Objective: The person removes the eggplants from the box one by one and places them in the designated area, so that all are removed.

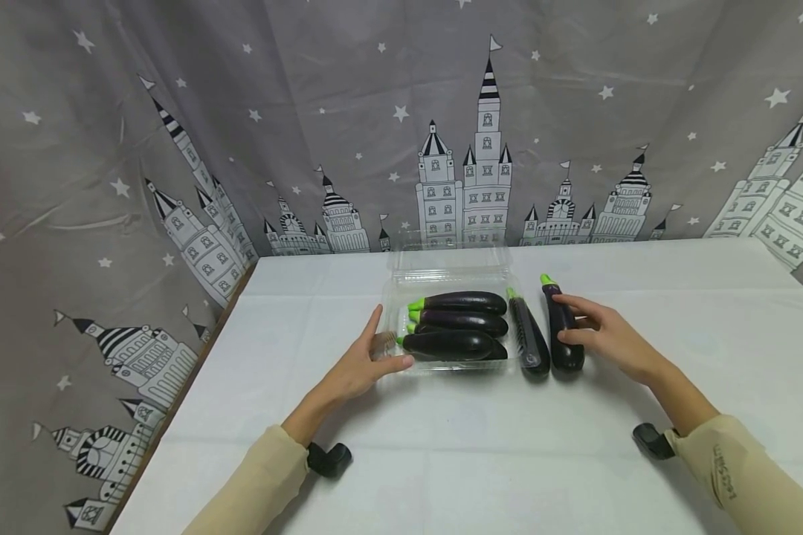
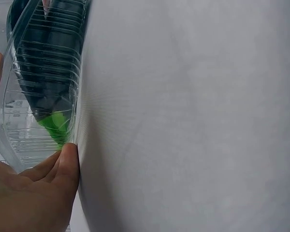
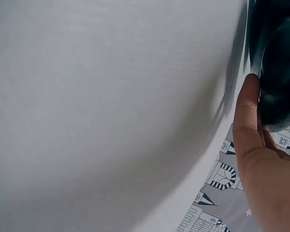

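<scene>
left hand [image 1: 358, 365]'s on the clear box [image 2: 24, 140] of eggplants [image 1: 451, 343], fingers spread; right hand [image 1: 605, 338]'s pinching a loose eggplant [image 1: 559, 318]

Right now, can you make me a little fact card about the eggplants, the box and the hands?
Box: clear plastic box, lid open at the back
In the box: at least four dark eggplants, green tips to the left
Beside the box: one eggplant along its right side
Left hand: touching the box's left end
Right hand: holding the rightmost eggplant
Table: white cover
Backdrop: grey cloth with castles and stars
</scene>
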Available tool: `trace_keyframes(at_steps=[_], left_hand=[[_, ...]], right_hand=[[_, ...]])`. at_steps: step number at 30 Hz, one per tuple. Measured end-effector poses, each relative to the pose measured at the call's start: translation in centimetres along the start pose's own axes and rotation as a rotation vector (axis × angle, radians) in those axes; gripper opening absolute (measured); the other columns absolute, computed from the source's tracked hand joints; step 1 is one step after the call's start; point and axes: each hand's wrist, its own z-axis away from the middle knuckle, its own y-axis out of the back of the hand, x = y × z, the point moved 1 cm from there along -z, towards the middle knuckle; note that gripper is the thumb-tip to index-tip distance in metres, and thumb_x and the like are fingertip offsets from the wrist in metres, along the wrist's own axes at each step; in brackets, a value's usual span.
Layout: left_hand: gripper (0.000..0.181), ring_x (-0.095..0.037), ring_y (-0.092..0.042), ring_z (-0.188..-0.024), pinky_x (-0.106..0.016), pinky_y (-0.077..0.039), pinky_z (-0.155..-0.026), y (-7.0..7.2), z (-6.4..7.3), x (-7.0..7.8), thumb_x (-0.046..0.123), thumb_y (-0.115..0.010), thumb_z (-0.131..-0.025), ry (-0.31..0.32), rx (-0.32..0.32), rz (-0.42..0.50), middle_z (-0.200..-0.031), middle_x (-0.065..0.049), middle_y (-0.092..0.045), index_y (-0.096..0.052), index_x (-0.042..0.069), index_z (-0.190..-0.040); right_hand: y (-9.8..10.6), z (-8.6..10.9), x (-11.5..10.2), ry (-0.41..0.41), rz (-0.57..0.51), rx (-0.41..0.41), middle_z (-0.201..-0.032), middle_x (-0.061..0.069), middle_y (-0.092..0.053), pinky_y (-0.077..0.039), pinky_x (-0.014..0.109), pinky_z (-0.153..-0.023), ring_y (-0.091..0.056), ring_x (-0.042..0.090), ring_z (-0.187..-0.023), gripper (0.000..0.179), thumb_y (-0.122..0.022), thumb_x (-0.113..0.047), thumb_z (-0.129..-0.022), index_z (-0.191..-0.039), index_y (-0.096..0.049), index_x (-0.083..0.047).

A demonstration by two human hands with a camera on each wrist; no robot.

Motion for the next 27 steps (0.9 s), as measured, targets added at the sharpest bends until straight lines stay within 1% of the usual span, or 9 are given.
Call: trace_keyframes(at_steps=[4,8,11,17,23,27], left_hand=[[0.111,-0.038,-0.033,-0.141,-0.058,-0.033,-0.107,-0.01,0.04,0.14,0.042,-0.077,-0.084,0.003,0.000,0.000,-0.155,-0.019,-0.034,0.003,0.026,-0.160],[0.111,-0.039,-0.032,-0.141,-0.059,-0.033,-0.107,0.01,0.08,0.26,0.042,-0.077,-0.085,0.006,0.002,0.001,-0.155,-0.019,-0.033,0.003,0.027,-0.160],[0.111,-0.039,-0.034,-0.140,-0.058,-0.033,-0.106,0.05,0.07,0.23,0.042,-0.077,-0.085,0.000,0.001,0.007,-0.155,-0.019,-0.034,0.003,0.026,-0.160],[0.109,-0.039,-0.036,-0.139,-0.056,-0.035,-0.106,0.10,0.11,0.02,0.039,-0.076,-0.087,-0.007,-0.018,0.019,-0.154,-0.018,-0.035,0.004,0.027,-0.160],[0.108,-0.039,-0.037,-0.138,-0.056,-0.035,-0.106,0.07,0.05,0.00,0.040,-0.075,-0.087,-0.009,-0.014,0.018,-0.154,-0.018,-0.036,0.004,0.027,-0.160],[0.110,-0.039,-0.039,-0.137,-0.055,-0.036,-0.106,0.03,0.13,0.16,0.040,-0.077,-0.086,-0.008,-0.011,0.017,-0.154,-0.019,-0.036,0.004,0.026,-0.160]], right_hand=[[-0.05,0.04,0.08,-0.001,0.000,-0.005,-0.140,0.029,-0.045,-0.044,0.042,-0.091,-0.055,0.037,-0.117,0.070,-0.065,-0.019,-0.093,-0.154,-0.033,-0.008],[-0.17,-0.02,0.12,0.003,0.006,-0.020,-0.138,0.031,-0.047,-0.046,0.041,-0.089,-0.057,0.038,-0.116,0.070,-0.066,-0.020,-0.093,-0.153,-0.034,-0.005],[-0.31,-0.15,0.27,0.011,0.000,-0.030,-0.135,0.033,-0.048,-0.047,0.043,-0.088,-0.058,0.039,-0.115,0.070,-0.066,-0.019,-0.093,-0.152,-0.034,-0.003],[-0.44,-0.29,0.55,0.011,-0.010,-0.036,-0.135,0.034,-0.048,-0.045,0.048,-0.093,-0.058,0.041,-0.115,0.069,-0.066,-0.016,-0.092,-0.151,-0.035,-0.002],[-0.58,-0.40,0.54,0.018,-0.003,-0.036,-0.135,0.034,-0.048,-0.045,0.050,-0.094,-0.057,0.042,-0.117,0.070,-0.066,-0.016,-0.093,-0.152,-0.033,-0.001],[-0.67,-0.41,0.46,0.009,-0.005,-0.043,-0.136,0.035,-0.047,-0.044,0.051,-0.095,-0.057,0.043,-0.117,0.070,-0.066,-0.016,-0.093,-0.152,-0.032,0.000]])
